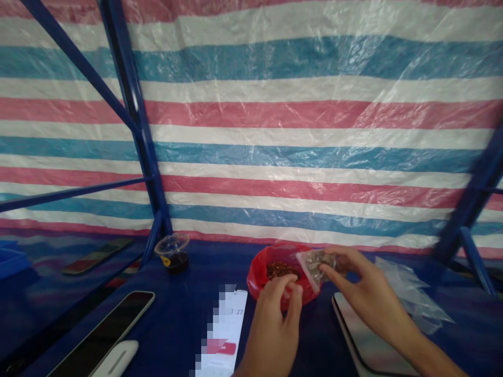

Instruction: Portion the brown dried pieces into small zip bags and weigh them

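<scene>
A red plastic bag (257, 267) stands with its mouth spread wide, and small brown pieces (281, 269) lie inside it. My left hand (275, 319) is at the bag's near side, fingers curled in towards the thumb over the brown pieces. Whatever is between those fingertips is too small to make out. My right hand (359, 283) pinches a small clear zip bag (314, 267) between thumb and fingers. Brownish contents show through its plastic. The zip bag is tilted, its edge over the right side of the red bag.
On the blue table, a lit phone (231, 324) lies left of my left hand. Further left are a dark phone (113, 324), a white device (118, 358) and a lidded cup (173, 256) of dark liquid. Clear bags (408, 293) and a flat device (361, 330) are right.
</scene>
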`<move>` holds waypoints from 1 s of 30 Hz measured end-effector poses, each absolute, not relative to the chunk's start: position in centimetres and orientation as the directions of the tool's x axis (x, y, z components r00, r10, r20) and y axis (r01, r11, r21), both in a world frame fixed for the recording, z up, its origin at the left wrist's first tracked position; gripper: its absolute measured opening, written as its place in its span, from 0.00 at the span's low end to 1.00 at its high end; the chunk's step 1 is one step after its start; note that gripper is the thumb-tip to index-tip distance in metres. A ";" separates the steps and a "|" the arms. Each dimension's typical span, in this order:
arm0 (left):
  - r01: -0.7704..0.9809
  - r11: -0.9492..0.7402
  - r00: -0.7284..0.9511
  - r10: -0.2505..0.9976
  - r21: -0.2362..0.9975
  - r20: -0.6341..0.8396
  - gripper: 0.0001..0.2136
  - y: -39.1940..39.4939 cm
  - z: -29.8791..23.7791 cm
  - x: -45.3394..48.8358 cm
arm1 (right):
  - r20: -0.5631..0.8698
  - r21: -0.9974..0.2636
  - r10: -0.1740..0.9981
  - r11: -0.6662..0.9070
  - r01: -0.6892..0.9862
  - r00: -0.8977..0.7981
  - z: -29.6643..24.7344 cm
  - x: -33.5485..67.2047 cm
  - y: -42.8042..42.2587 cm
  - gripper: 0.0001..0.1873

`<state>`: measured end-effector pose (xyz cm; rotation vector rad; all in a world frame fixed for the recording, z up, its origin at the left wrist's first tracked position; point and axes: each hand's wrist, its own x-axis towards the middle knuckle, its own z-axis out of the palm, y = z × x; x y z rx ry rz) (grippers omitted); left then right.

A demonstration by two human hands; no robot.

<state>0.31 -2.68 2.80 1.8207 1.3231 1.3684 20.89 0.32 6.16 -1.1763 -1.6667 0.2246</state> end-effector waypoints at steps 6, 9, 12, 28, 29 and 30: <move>0.063 -0.273 0.020 0.962 0.960 0.272 0.17 -2.6 2.3 1.5 | 0.637 -0.596 0.766 0.558 0.578 -0.083 4.0 18.5 -2.0 0.09; -0.045 -0.213 0.063 0.974 0.976 0.216 0.16 -2.3 2.1 1.4 | 0.628 -0.608 0.776 0.534 0.588 -0.056 3.8 19.1 -1.8 0.10; -0.118 -0.182 0.098 0.976 0.976 0.194 0.16 -2.3 2.3 1.3 | 0.665 -0.568 0.746 0.530 0.630 -0.028 3.8 19.3 -1.9 0.11; -0.162 -0.188 0.097 0.974 0.969 0.206 0.20 -2.1 3.0 0.7 | 0.291 -0.898 0.929 0.347 0.270 -0.227 7.0 16.1 -3.8 0.18; -0.152 -0.202 0.104 0.970 0.968 0.219 0.19 -2.2 3.1 0.7 | 0.281 -0.907 0.932 0.336 0.255 -0.228 7.0 16.1 -3.8 0.19; -0.135 -0.222 0.115 0.965 0.966 0.237 0.19 -2.3 3.1 0.7 | 0.277 -0.912 0.936 0.327 0.249 -0.217 6.9 16.1 -3.8 0.19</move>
